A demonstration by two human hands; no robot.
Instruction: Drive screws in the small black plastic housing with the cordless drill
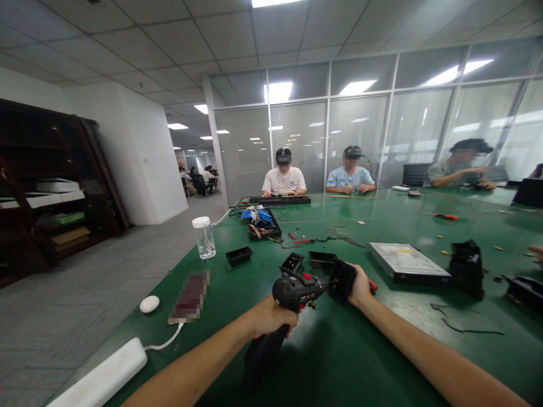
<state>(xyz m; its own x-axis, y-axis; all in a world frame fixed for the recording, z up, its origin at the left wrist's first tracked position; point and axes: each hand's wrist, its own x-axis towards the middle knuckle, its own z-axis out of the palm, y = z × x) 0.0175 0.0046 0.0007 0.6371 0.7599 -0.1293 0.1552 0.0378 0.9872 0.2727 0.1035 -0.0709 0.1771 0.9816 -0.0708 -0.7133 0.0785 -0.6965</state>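
My left hand (pixel 271 316) is wrapped round the grip of a black electric screwdriver (pixel 297 291) with a red switch, held over the green table (pixel 339 362). Its tip points right into a small black plastic part (pixel 341 278). My right hand (pixel 360 285) grips that part from the right side; something red shows just behind the fingers. Both forearms reach in from the bottom edge.
Small black housings (pixel 238 255), (pixel 291 263), (pixel 322 259), a disc drive (pixel 407 261), black pieces (pixel 466 265), a clear jar (pixel 204 237), a white mouse (pixel 149 304), a power strip (pixel 102 379) and a wired part (pixel 263 221) lie about. Three people sit at the far side. A dark shelf (pixel 51 186) stands left.
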